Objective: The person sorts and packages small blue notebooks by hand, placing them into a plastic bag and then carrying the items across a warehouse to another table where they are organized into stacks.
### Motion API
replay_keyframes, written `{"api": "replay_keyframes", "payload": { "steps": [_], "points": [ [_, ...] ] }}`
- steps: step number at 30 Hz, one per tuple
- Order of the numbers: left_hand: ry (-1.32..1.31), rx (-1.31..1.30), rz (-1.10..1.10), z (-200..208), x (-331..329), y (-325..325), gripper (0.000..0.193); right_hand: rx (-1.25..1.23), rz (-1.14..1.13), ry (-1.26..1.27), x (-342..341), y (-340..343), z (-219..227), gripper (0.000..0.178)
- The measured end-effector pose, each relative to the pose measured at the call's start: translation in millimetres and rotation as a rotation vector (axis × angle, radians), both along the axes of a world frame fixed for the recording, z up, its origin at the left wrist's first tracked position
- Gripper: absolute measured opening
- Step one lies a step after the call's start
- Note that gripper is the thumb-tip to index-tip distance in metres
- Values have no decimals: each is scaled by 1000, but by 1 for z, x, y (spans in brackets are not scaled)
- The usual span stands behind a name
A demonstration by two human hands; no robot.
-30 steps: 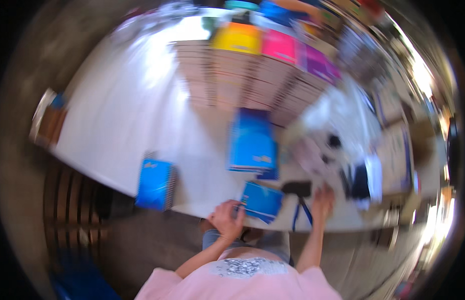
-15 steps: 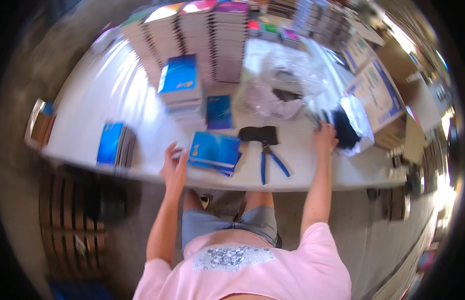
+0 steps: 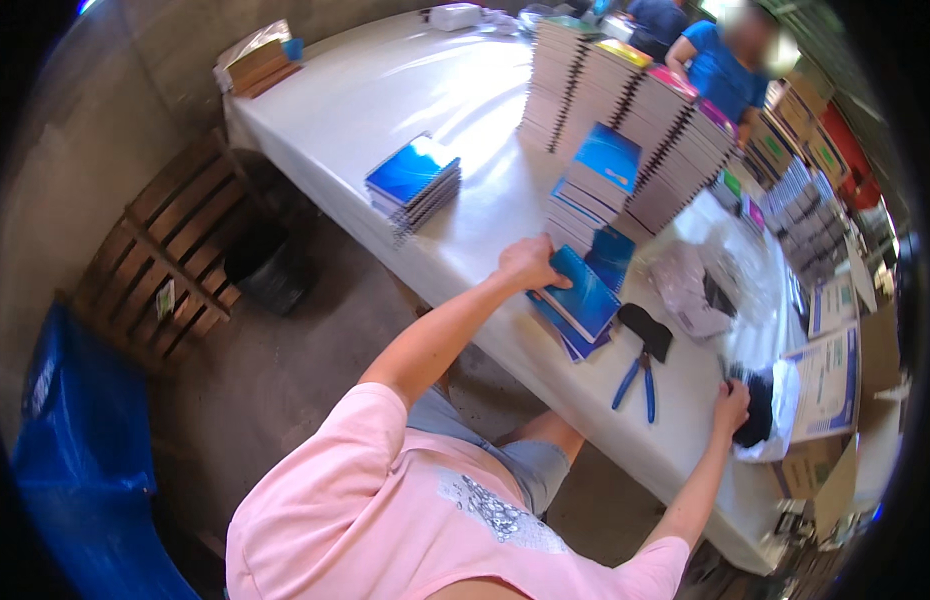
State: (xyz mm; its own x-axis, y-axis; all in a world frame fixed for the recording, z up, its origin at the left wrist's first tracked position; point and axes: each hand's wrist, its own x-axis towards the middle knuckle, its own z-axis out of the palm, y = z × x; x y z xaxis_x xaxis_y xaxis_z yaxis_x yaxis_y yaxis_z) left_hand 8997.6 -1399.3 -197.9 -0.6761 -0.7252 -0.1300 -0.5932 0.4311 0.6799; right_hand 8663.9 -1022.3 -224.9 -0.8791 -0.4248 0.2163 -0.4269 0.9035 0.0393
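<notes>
My left hand (image 3: 530, 264) grips the left edge of a blue spiral notebook (image 3: 588, 295), thumb on its cover. Beneath that notebook another blue notebook (image 3: 575, 340) sticks out toward the table's front edge. My right hand (image 3: 731, 405) is closed beside a dark bundle (image 3: 754, 405), perhaps binding coils, in a white bag (image 3: 782, 408); what its fingers hold, if anything, is hidden. Between my hands lie pliers with blue handles (image 3: 640, 380), their head against a black pad (image 3: 646, 332). Behind the gripped notebook are a flat blue notebook (image 3: 612, 256) and a stack of blue notebooks (image 3: 606, 165).
Tall notebook stacks (image 3: 635, 110) rise at the back. A smaller notebook stack (image 3: 415, 185) sits toward the left. Clear plastic wrapping (image 3: 695, 290) and open cartons (image 3: 823, 380) occupy the right. Across the table is a person in blue (image 3: 720, 70). A black bucket (image 3: 270, 265) stands on the floor.
My view has turned left. My left hand, apart from the blue notebook before, has moved onto it and taken hold of its edge. My right hand stays by the dark bundle.
</notes>
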Motion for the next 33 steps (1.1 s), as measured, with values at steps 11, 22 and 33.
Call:
{"api": "replay_keyframes", "payload": {
  "steps": [11,22,33],
  "points": [
    [734,336,4,2,12,-8,63,-243,34,414,-2,-7,36,35],
    [953,293,-52,41,101,-8,32,-328,726,-133,287,-182,36,71],
    [812,195,-57,12,119,-12,33,13,585,-348,224,-217,58,87]
  ]
}}
